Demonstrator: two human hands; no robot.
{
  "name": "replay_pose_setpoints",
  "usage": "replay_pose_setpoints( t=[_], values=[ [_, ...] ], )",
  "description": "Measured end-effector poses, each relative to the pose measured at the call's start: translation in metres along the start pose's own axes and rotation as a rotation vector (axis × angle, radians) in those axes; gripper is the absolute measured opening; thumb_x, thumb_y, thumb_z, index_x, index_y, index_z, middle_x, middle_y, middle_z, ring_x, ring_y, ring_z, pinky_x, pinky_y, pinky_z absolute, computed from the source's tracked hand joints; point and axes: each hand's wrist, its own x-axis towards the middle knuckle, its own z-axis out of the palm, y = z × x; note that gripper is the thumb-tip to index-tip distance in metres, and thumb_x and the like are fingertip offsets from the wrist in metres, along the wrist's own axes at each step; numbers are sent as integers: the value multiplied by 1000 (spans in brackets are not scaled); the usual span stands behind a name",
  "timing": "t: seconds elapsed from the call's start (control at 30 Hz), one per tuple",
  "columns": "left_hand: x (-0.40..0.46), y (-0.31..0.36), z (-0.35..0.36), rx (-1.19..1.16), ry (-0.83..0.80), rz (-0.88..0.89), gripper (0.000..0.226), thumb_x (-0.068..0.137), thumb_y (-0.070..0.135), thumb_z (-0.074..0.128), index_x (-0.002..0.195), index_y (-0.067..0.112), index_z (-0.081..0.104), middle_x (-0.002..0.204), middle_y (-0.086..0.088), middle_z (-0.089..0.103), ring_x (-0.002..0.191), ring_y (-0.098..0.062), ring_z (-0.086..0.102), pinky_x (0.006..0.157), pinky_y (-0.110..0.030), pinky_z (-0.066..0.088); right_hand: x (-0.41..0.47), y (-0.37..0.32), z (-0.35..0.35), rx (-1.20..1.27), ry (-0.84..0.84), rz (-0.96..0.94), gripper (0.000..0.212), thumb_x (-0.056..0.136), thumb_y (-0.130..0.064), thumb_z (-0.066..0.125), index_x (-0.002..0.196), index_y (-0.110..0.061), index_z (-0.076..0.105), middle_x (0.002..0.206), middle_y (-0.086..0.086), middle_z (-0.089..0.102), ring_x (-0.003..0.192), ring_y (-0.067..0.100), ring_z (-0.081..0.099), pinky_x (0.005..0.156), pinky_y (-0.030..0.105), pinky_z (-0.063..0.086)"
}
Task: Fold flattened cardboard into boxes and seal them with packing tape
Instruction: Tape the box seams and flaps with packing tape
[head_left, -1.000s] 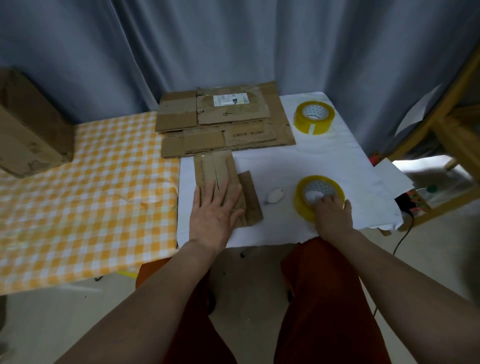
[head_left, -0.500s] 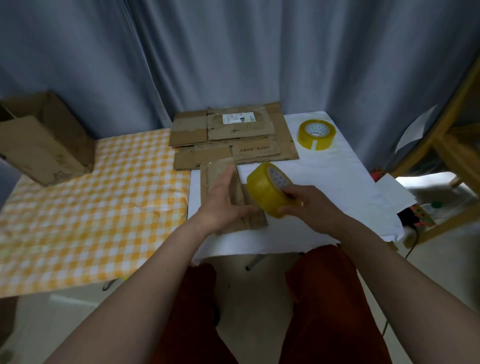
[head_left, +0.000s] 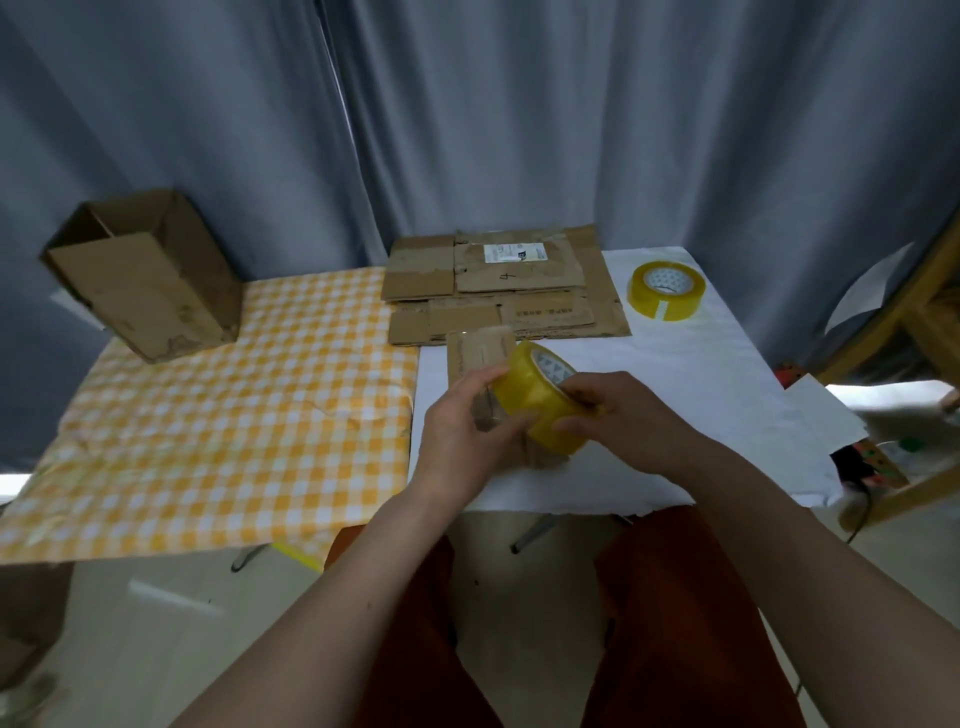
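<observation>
Both hands now hold the tape roll (head_left: 537, 397): right hand (head_left: 618, 421) gripping, left hand (head_left: 462, 426) newly pinching it, off the flattened cardboard (head_left: 478, 351).

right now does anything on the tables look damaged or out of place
The assembled box at the far left corner of the checked cloth sits tilted, with scuffed, stained walls. The cloth is wrinkled near its right edge. Otherwise nothing stands out.

Yellow tape roll (head_left: 535, 400) w/ white core, 2nd yellow roll (head_left: 666, 289) at far right corner, brown cardboard stack (head_left: 498, 283), orange-white checked cloth (head_left: 218, 415), white sheet (head_left: 675, 374), grey curtain (head_left: 519, 114).
</observation>
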Motion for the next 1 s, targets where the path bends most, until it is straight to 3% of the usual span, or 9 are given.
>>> replay_pose_setpoints(
  t=[0.1,0.3,0.43,0.53,0.63,0.73,0.83,0.93,1.0],
  values=[
    [2,0,-1,-136,115,-113,16,86,16,71,96,28,68,105,6,69,100,-11,64,90,-33,53,0,-4,4,11,-29,2,23,83,-15,70,104,-6,67,101,12,66,93,26,61,84,41,51],
    [6,-1,-3,53,245,-44,14,89,12,66,78,21,62,84,1,64,77,-12,60,69,-24,50,0,-10,7,4,-73,-12,16,85,-16,68,96,-23,58,97,2,60,92,21,57,82,35,47],
    [6,1,-3,112,354,-63,11,90,15,64,80,18,63,80,2,65,73,-13,60,65,-35,52,1,-12,10,-97,-5,-37,53,72,-24,80,117,-22,54,109,-2,53,102,16,51,83,30,43],
    [7,5,-2,-37,410,-253,17,89,17,65,74,23,61,77,6,66,72,-16,61,71,-41,55,1,-10,15,-214,247,-95,67,68,-19,82,127,-16,50,123,6,43,111,18,40,87,32,39],
    [9,10,-3,-319,440,-389,18,90,12,64,74,19,62,70,3,62,66,-12,59,73,-41,57,1,-5,18,40,568,-81,56,75,-14,77,124,-17,50,122,4,48,108,12,49,82,22,45],
    [9,22,-3,-558,416,-485,17,93,5,59,77,9,60,61,0,58,52,-2,56,59,-23,55,2,-7,21,430,598,60,49,82,-15,72,123,-23,45,105,-13,55,93,-2,55,67,6,47],
    [7,28,-2,-677,363,-554,19,95,4,56,76,7,58,59,0,61,52,-3,61,61,-21,56,8,0,28,623,638,174,38,86,-17,67,121,-18,51,94,-10,61,92,8,62,69,17,51],
    [4,26,0,-714,287,-615,17,94,5,58,77,6,59,63,-4,63,59,-12,62,71,-29,57,11,7,38,744,622,243,28,84,-23,70,109,-22,57,103,3,64,103,27,62,85,43,55],
    [1,26,0,-687,250,-632,16,92,6,61,76,7,61,66,-7,64,63,-15,62,76,-32,57,12,9,43,822,608,279,29,82,-23,72,107,-23,57,108,6,64,104,28,62,88,49,53]
  ],
)
